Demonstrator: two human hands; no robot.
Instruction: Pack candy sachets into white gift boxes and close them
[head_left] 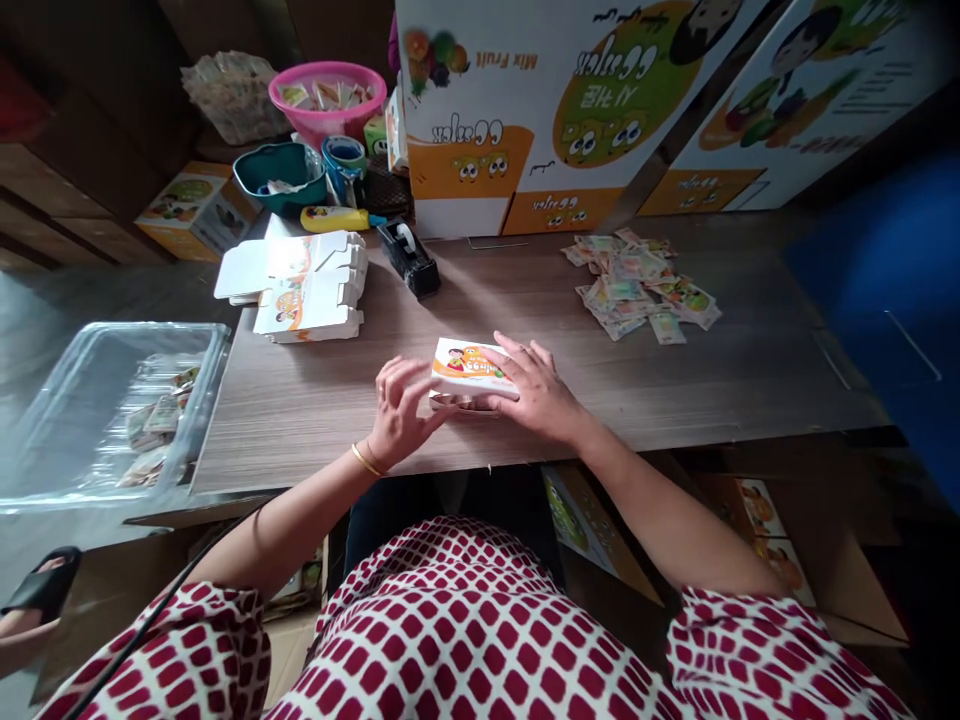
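A small white and orange printed carton sits at the table's front edge between my hands. Its lid is slightly raised along the near side, and packed contents show in the gap. My right hand grips the carton's right end, fingers over the top and thumb along the front. At the left front corner, my left hand has its thumb on the lower edge and its index finger against the side; the other fingers are curled and a little blurred. Flat unfolded cartons lie stacked at left. Small printed sachets form a loose pile at right.
A black tape dispenser, yellow bottle, teal basket and pink basket stand at back left. Large printed boxes line the back. A clear plastic bin with sachets sits left of the table.
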